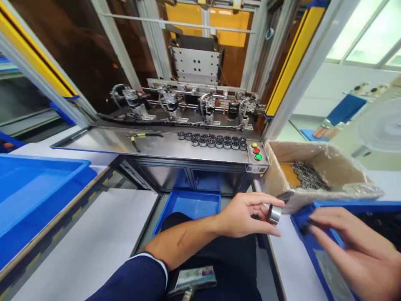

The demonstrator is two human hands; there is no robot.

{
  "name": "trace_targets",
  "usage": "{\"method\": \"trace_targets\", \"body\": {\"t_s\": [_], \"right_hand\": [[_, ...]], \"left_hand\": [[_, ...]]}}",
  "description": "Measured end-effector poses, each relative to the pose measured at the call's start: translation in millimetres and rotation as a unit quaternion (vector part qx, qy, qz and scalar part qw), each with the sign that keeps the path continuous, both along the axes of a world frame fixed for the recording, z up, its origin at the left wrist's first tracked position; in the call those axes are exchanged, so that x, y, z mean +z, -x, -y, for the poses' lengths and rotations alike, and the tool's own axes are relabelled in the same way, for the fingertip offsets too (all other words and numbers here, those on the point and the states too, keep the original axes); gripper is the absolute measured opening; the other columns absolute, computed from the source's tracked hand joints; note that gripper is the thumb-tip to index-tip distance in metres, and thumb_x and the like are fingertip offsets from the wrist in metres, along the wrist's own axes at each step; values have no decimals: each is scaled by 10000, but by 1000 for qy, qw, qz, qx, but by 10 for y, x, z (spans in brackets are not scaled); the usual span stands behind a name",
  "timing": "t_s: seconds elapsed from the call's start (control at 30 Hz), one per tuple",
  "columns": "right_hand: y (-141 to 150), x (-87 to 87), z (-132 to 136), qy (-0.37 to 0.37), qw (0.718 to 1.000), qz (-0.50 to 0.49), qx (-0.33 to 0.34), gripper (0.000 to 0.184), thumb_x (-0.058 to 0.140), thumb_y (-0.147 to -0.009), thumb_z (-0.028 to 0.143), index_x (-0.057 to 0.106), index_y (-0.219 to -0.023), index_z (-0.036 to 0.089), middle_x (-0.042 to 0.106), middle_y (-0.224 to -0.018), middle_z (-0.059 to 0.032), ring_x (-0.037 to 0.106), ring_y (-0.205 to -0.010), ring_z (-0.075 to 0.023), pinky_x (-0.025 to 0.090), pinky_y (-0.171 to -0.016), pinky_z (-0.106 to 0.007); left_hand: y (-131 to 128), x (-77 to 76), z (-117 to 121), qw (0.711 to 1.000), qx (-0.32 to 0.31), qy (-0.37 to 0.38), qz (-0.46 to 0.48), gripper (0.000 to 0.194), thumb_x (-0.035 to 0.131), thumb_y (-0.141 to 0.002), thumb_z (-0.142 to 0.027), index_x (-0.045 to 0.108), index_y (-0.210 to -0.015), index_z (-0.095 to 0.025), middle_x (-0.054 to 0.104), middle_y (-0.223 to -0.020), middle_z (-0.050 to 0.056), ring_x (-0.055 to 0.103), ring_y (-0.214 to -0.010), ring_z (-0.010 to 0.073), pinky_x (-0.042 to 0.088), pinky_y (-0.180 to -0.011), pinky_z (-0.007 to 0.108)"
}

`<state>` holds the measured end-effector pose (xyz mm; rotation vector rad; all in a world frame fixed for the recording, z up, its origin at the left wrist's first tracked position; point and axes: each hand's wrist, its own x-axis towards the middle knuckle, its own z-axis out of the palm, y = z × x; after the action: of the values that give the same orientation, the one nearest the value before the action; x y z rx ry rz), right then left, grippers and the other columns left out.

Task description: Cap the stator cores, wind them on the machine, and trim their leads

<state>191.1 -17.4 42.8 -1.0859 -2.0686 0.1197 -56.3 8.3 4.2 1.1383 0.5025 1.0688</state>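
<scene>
Left hand [239,215] half-curling, fingers holding ring [275,215] near carton [275,171], probably keeping outer wall clear; right hand [354,248] pinching dark piece [305,227] between thumb and finger by tray [308,243], blur hiding piece's shape.

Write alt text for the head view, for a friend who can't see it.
A person's left hand holds a metal ring; the right hand pinches a small, blurred dark part by a blue bin. Beyond, pliers and rows of round parts lie on a machine's metal ledge, left of an open box.
</scene>
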Motion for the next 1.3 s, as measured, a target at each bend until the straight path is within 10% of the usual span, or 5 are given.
{"method": "trace_targets", "body": {"t_s": [0.2,1.3], "right_hand": [[427,-4,165,0,996,-28,82,177,632,-885,109,645,-1019,224,659,-943,-33,659,-877,-141,532,-756,-237],[316,-197,189,-101,976,116,154,432,610,-867,-8,567,-1276,125,577,-1124,-120,576,-1031,-180,530,-837,-292]], "left_hand": [[4,-58,157,999,-37,21,-10,691,947,-505,-263,707,-1140,-135,751,-1055,119,729,-808,183,584,-809,348],[-148,-203,201,990,-102,102,-2,788,970,-447,-332,722,-1169,-135,731,-859,65,682,-847,210,543,-810,364]]}}
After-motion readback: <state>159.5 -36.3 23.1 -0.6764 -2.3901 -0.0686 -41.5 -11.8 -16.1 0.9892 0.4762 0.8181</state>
